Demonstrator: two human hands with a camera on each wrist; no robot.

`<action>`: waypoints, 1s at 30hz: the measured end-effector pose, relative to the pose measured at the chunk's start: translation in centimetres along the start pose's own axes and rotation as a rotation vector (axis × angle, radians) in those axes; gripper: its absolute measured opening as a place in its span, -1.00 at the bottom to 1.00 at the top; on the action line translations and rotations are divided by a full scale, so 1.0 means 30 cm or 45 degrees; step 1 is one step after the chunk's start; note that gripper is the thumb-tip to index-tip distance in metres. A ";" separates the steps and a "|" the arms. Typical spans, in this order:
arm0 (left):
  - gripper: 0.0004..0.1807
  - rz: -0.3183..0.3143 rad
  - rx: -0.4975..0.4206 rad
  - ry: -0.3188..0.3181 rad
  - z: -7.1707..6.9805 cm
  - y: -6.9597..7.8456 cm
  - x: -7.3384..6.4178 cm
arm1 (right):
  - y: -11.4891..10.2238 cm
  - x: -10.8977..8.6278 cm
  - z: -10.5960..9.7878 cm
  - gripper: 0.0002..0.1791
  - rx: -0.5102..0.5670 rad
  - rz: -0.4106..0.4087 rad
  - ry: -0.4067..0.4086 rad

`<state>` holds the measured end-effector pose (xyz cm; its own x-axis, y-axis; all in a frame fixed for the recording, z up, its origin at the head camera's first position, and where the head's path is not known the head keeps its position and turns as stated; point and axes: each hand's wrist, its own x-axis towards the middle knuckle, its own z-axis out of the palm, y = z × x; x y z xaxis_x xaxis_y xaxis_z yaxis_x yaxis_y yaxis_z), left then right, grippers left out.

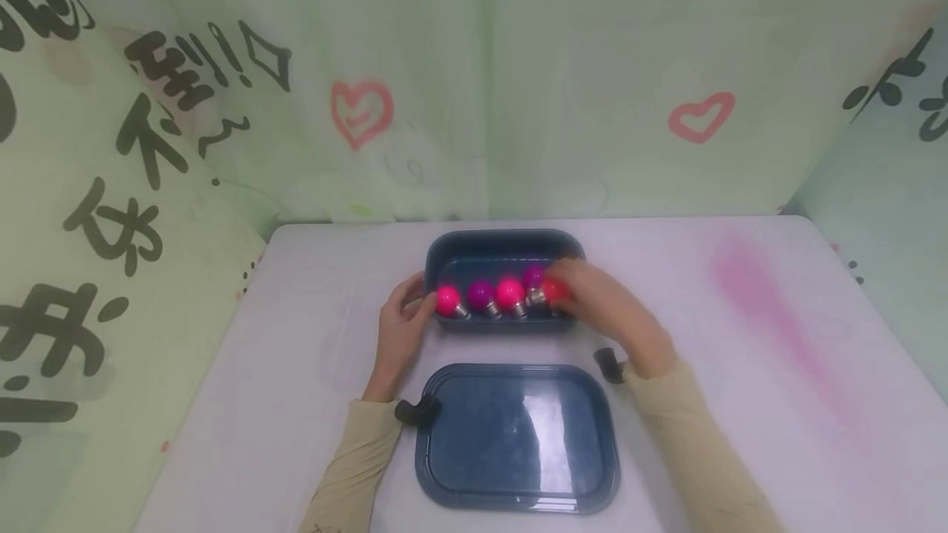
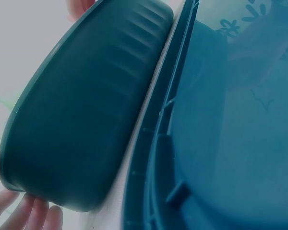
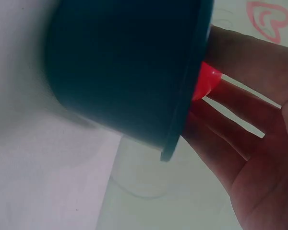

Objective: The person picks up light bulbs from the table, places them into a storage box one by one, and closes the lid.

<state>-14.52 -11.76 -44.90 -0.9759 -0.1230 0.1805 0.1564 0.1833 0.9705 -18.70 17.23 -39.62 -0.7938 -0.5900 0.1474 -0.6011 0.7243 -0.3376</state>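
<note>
A dark blue plastic box (image 1: 462,247) stands at the far middle of the table, with several pink and purple light bulbs in a row along its near side. My left hand (image 1: 403,323) grips the box's left end, thumb at the rim and fingers against the outer wall, as the left wrist view also shows. At the right end, my right hand (image 1: 611,307) holds a red light bulb (image 1: 554,290) inside the rim. From the right wrist, the red bulb shows between rim and fingers, its base hidden behind the box wall. A pink bulb (image 1: 448,300) lies nearest my left thumb.
A dark blue lid (image 1: 511,434) lies flat on the white table (image 1: 281,401) in front of the box, between my forearms. Behind the table hangs a pale green curtain (image 1: 518,105) with drawn hearts. A pink smear (image 1: 770,311) marks the tabletop at right.
</note>
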 end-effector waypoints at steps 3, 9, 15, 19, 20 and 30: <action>-0.49 -0.001 0.004 0.001 0.001 0.003 -0.001 | 0.000 0.004 0.009 -0.60 -0.004 -0.016 0.006; -0.49 -0.004 0.012 -0.001 0.002 0.014 -0.003 | 0.000 0.016 0.024 -0.58 0.016 -0.031 0.005; -0.50 -0.010 0.012 -0.005 0.003 0.021 -0.003 | 0.000 0.025 0.042 -0.59 0.028 -0.057 0.010; -0.50 -0.013 0.004 -0.007 0.002 0.017 -0.002 | -0.001 0.032 0.051 -0.61 0.016 -0.072 0.023; -0.50 -0.013 0.002 -0.007 0.002 0.016 -0.002 | -0.003 0.032 0.053 -0.62 0.014 -0.075 0.032; -0.49 -0.009 0.003 -0.007 0.000 0.010 -0.001 | 0.005 0.053 0.073 -0.66 -0.031 -0.092 0.095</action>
<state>-14.44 -11.69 -44.61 -0.9778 -0.1192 0.1725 0.1488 0.1850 0.9714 -19.86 15.62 -41.47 -0.7523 -0.6136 0.2400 -0.6586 0.6898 -0.3007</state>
